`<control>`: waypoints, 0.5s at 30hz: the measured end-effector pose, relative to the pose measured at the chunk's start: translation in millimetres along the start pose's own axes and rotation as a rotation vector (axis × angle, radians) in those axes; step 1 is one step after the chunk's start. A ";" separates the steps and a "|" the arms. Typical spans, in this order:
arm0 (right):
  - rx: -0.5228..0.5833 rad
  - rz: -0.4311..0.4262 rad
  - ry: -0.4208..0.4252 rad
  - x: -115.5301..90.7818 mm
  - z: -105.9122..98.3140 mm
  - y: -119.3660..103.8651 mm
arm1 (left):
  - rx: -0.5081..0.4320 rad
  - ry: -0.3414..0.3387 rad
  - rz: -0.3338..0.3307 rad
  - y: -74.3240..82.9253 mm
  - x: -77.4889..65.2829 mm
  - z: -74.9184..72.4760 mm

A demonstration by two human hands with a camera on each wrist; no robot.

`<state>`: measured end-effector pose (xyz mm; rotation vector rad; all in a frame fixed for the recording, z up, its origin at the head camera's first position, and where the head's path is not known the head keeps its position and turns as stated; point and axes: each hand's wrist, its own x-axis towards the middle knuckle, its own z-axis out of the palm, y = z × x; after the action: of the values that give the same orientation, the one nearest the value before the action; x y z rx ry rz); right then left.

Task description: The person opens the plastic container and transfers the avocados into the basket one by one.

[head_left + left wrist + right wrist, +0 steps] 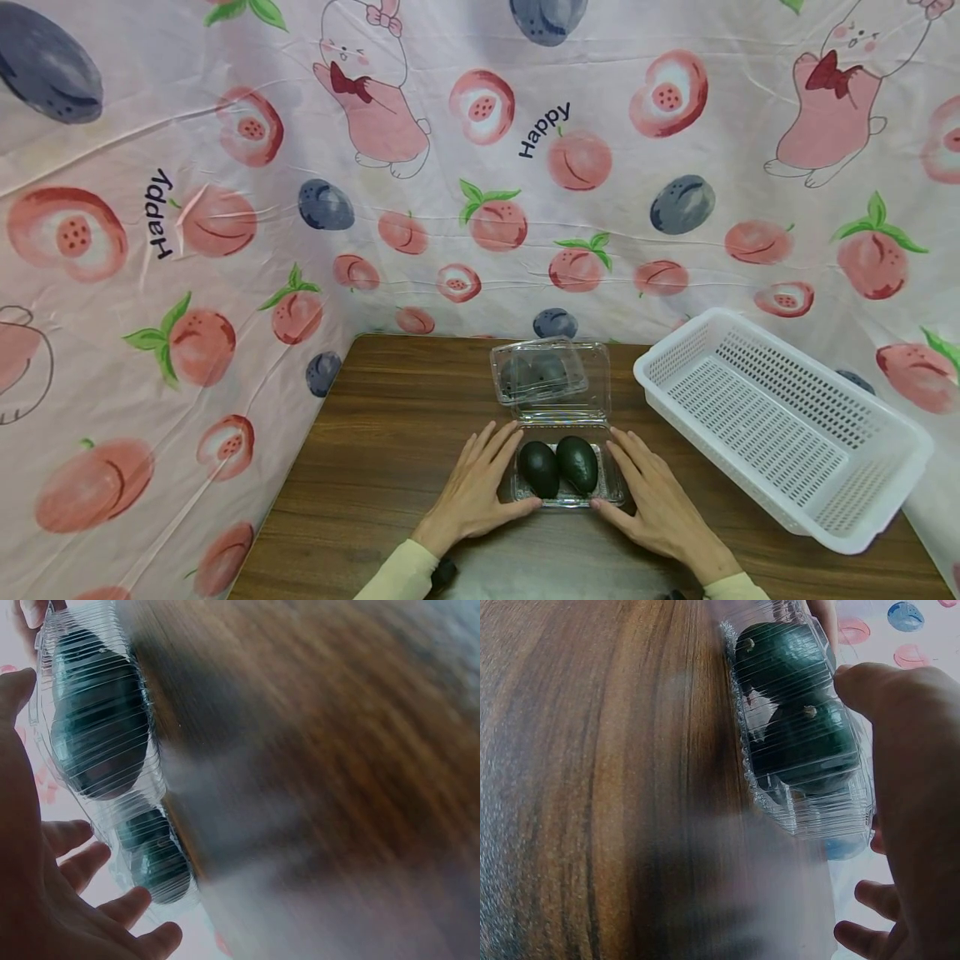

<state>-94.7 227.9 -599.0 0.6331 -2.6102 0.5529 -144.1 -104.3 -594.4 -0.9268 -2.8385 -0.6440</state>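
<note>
Two dark green avocados [577,465] lie side by side in a clear plastic clamshell box [611,492] on the table. Its clear lid [597,379] is raised and folded back at the far side. My left hand [480,483] is at the box's left side, with fingers extended and the thumb near the front edge. On the other side my right hand [660,504] mirrors it, its thumb by the front right corner. Both wrist views show the ribbed box wall with the avocados [810,742] behind it; the left wrist view shows the left fingers [127,907] fairly straight.
Behind the lid stands a second clear box [506,367] with dark fruit inside. A white perforated plastic basket [757,483] sits at the right of the brown wooden table [375,433]. Peach-printed cloth [420,100] hangs at the back and left.
</note>
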 end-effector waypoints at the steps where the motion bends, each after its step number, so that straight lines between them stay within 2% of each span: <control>1: 0.000 0.000 0.000 0.2 -0.2 -0.1 | -0.003 0.001 -0.001 -0.1 -0.1 0.0; 15: 0.003 -0.014 0.002 5.4 -5.4 0.8 | -0.011 0.004 -0.001 0.1 0.0 -1.3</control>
<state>-98.0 229.2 -592.2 0.6507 -2.6016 0.5527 -144.2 -104.8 -593.2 -0.9252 -2.8351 -0.6613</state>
